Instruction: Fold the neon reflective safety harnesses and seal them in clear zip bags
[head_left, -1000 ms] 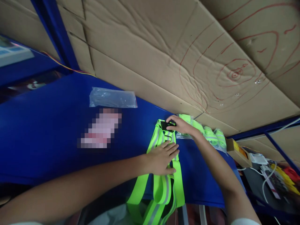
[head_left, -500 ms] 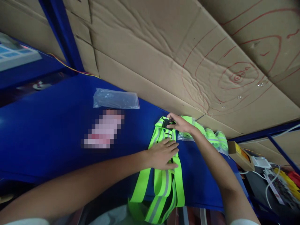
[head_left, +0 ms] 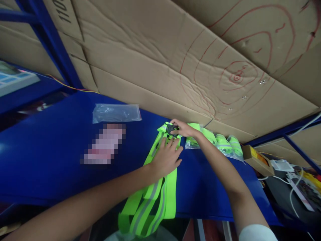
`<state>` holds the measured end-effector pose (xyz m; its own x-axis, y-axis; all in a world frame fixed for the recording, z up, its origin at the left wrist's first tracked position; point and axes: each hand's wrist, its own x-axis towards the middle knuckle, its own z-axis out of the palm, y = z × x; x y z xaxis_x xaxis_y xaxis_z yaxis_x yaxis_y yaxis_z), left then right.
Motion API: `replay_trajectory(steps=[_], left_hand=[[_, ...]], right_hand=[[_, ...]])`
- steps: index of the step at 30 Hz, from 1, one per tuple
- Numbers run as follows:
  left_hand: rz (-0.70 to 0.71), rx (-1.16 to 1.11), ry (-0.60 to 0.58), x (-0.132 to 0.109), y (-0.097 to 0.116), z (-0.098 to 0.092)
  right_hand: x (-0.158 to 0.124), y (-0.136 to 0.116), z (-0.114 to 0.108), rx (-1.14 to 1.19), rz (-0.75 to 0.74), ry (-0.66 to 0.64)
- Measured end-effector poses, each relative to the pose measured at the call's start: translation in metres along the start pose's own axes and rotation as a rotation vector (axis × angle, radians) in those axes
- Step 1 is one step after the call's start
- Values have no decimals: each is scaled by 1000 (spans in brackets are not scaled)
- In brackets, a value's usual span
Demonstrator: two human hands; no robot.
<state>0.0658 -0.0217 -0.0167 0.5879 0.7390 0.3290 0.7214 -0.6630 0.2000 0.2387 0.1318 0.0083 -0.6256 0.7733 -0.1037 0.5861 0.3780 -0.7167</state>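
Observation:
Neon-yellow reflective straps (head_left: 150, 194) with grey stripes lie looped on the blue table and hang over its front edge. At their far end is a black plastic buckle (head_left: 172, 130). My right hand (head_left: 182, 128) grips this buckle, its fingers curled round it. Flat across the straps just below rests my left hand (head_left: 167, 157), fingers spread and touching the webbing, with nothing in its grasp. Part of the webbing is hidden under that hand.
Rolled neon straps in clear bags (head_left: 200, 135) line the back right, followed by a small cardboard box (head_left: 258, 160). A clear zip bag (head_left: 116, 113) lies on the blue table (head_left: 50, 140) at left, near a blurred-out pinkish item (head_left: 105, 144). A cardboard wall (head_left: 140, 60) stands behind.
My left hand has slid up the straps toward the buckle. My right hand stays on the buckle. The straps now trail more to the left, and the view has shifted a little.

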Motion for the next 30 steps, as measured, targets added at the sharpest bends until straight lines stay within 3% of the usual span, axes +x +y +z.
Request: replay_trajectory(steps=[3,6,8,13,17,24,27,30], left_hand=[[-235,24,-34,-5,0,2],[-354,-4,-103,-12,-4,7],[-355,-20,-110,-16,-7,11],[-247,11,3,-24,-14,20],[-299,7,-59,-19,-12,25],[-398,11,-82,5,-5,32],[-391,6,-57,5,-4,33],[-376,2,-21,2,-5,32]], right_hand=[[3,3,1,2,18,33],[3,6,2,1,32,55],[3,6,3,-14,34,66],[-1,-2,3,-150,10,150],[-5,-15,6,-331,-10,214],[-28,-23,47,-577,-63,334],[-44,-20,63,-595,-127,320],[-52,-20,62,-480,-186,302]])
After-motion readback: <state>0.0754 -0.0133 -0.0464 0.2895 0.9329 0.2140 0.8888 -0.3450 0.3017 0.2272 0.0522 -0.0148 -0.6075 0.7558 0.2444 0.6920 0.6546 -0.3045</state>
